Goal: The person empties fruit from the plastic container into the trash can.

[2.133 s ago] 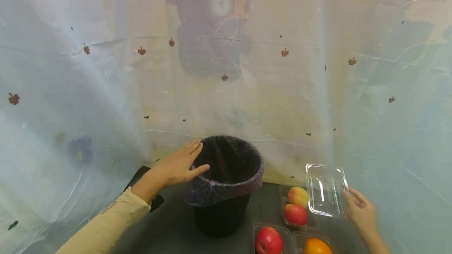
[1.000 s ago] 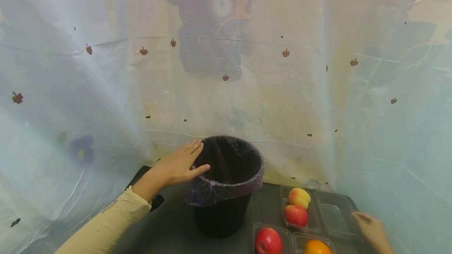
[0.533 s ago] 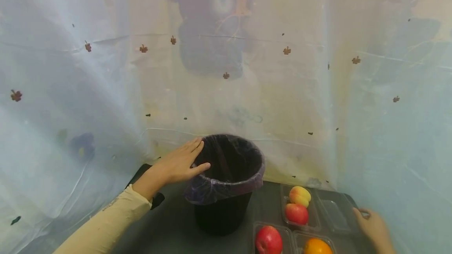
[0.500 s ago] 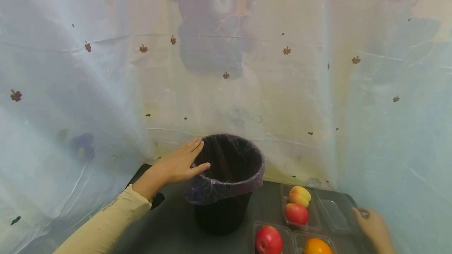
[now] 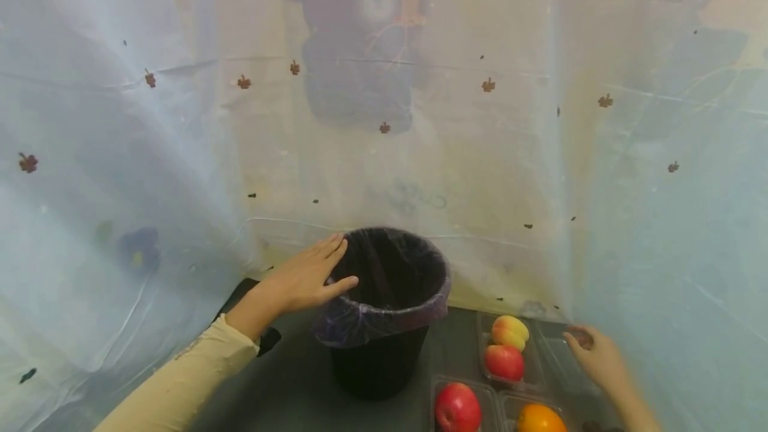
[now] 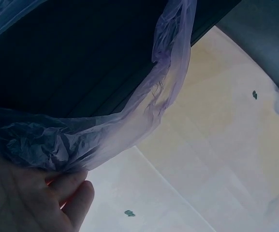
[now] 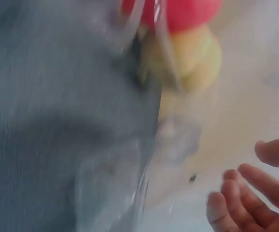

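Note:
My left hand point(image 5: 300, 282) rests with straight fingers against the left rim of a black trash bin point(image 5: 378, 369). A translucent purple bag point(image 5: 384, 325) lines it and folds over the rim. In the left wrist view, fingertips point(image 6: 76, 193) lie at the bag's folded edge. On the right, my right hand point(image 5: 603, 359) hovers over a clear plastic container point(image 5: 555, 352), its fingers loosely bent. The right wrist view shows thumb and fingers apart with nothing between them. Left of it, another clear tray holds a yellow-red peach point(image 5: 510, 333) and a red apple point(image 5: 504, 362).
Nearer the front, a second red apple point(image 5: 458, 407) and an orange point(image 5: 541, 419) sit in separate clear trays. Small dark things point(image 5: 591, 427) show at the lower edge. A patterned plastic sheet point(image 5: 384, 172) hangs behind the dark table point(image 5: 282, 392).
My right hand has lowered the clear container onto the table at the right, let go, and moved up and left. The left hand has kept its place on the bin.

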`<state>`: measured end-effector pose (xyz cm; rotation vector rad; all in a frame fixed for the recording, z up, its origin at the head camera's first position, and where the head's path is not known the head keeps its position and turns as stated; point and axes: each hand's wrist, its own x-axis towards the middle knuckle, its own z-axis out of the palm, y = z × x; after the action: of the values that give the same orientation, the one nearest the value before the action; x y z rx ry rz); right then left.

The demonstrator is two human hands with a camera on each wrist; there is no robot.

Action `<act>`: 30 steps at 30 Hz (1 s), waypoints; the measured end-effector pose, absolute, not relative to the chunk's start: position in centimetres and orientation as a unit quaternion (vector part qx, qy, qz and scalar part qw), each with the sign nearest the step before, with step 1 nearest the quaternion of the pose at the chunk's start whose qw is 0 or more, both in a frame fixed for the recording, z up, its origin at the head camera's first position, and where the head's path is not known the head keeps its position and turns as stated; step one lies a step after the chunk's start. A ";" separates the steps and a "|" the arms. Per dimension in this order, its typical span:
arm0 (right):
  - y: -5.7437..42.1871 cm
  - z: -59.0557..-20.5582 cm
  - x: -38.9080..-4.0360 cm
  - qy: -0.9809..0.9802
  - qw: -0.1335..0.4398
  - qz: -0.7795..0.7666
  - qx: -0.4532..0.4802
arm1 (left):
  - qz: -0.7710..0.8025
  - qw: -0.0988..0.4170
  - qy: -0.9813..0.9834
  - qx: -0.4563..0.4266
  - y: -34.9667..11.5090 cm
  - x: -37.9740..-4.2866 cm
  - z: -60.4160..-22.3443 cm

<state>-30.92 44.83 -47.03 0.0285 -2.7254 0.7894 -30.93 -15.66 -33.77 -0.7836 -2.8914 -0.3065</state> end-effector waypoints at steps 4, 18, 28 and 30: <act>42.8 -47.2 -30.8 -0.952 0.112 0.284 0.016 | -0.093 0.066 -0.959 -0.259 -15.5 -31.0 -33.8; 40.4 -47.9 -30.9 -0.965 0.047 0.255 0.029 | -0.105 0.064 -0.957 -0.261 -15.5 -31.1 -33.5; 40.3 -48.7 -30.9 -0.928 -0.016 0.363 0.080 | -0.104 0.063 -0.957 -0.262 -15.7 -31.0 -33.4; 40.3 -48.8 -30.8 -0.917 -0.031 0.384 0.098 | -0.106 0.062 -0.957 -0.263 -15.7 -30.9 -33.5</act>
<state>-30.85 40.34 -48.81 0.3137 -2.9395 1.2318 -30.92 -15.72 -33.50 -0.7948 -2.8923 -0.3201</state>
